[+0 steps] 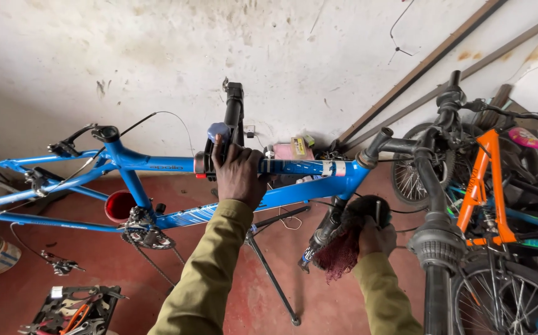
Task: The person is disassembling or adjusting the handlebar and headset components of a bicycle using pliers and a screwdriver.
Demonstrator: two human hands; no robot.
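Looking down through the head camera, I see my left hand point(239, 174) wrapped over the top tube of the blue bicycle frame point(157, 164), fingers closed around it just beside the black repair stand clamp point(231, 124) that holds the frame up off the red floor point(21, 291). My right hand point(377, 236) sits lower, under the head tube end, closed on a dark red rag point(342, 254) pressed against the front fork point(321, 236). The frame stretches across the whole view, its crankset point(143, 229) hanging at lower left. An open tool tray point(73, 310) lies on the floor, and an orange bicycle point(486, 186) leans at right.
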